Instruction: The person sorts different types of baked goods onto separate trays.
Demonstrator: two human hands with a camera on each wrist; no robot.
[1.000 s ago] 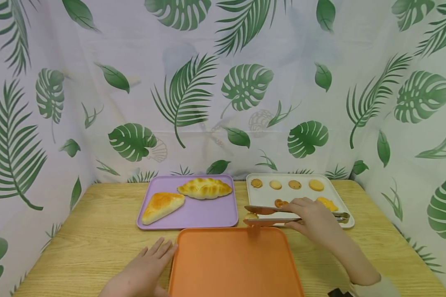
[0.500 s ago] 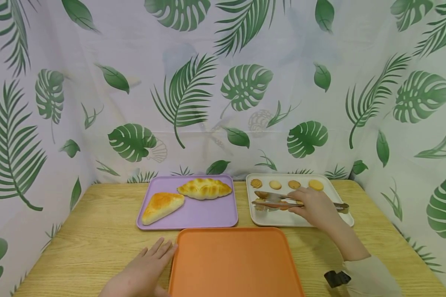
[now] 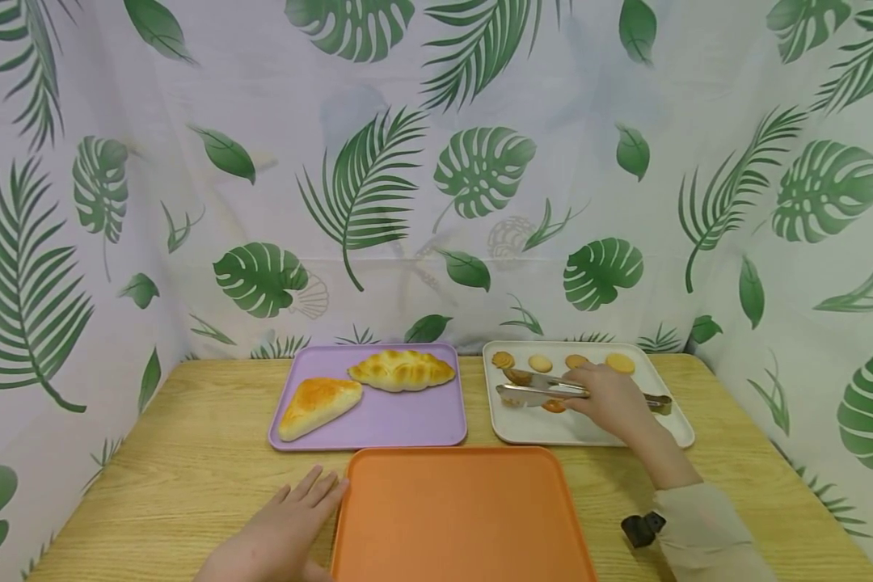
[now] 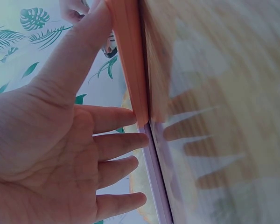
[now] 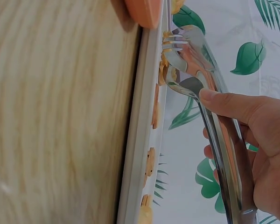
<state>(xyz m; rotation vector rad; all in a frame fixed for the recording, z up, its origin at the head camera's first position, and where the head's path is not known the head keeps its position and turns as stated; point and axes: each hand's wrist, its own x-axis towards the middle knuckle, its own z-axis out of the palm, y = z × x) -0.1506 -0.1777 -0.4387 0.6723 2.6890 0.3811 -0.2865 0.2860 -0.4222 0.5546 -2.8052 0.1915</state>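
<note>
My right hand (image 3: pixel 614 404) holds a pair of metal food tongs (image 3: pixel 527 394) low over the cream tray (image 3: pixel 589 437). In the right wrist view, thumb and fingers wrap the tongs (image 5: pixel 214 144); a slotted tip and a rounded tip stand close by a cookie (image 5: pixel 165 58). A reddish-brown cookie (image 3: pixel 553 406) shows just below the tongs in the head view. My left hand (image 3: pixel 280 525) lies with fingers straight at the left edge of the orange tray (image 3: pixel 458 509). In the left wrist view its thumb touches that tray's rim (image 4: pixel 130 60).
At the back left, a purple tray (image 3: pixel 400 424) holds a triangular bread (image 3: pixel 320 404) and a braided bread (image 3: pixel 402 369). Along the cream tray's back lie several cookies, among them a round yellow one (image 3: pixel 620 363). A leaf-print cloth (image 3: pixel 436 202) closes off the wooden table (image 3: pixel 189 453).
My right hand has carried the tongs from the cream tray's front left corner back over the tray. A cookie at the tips moved with them at first. The left hand stays put.
</note>
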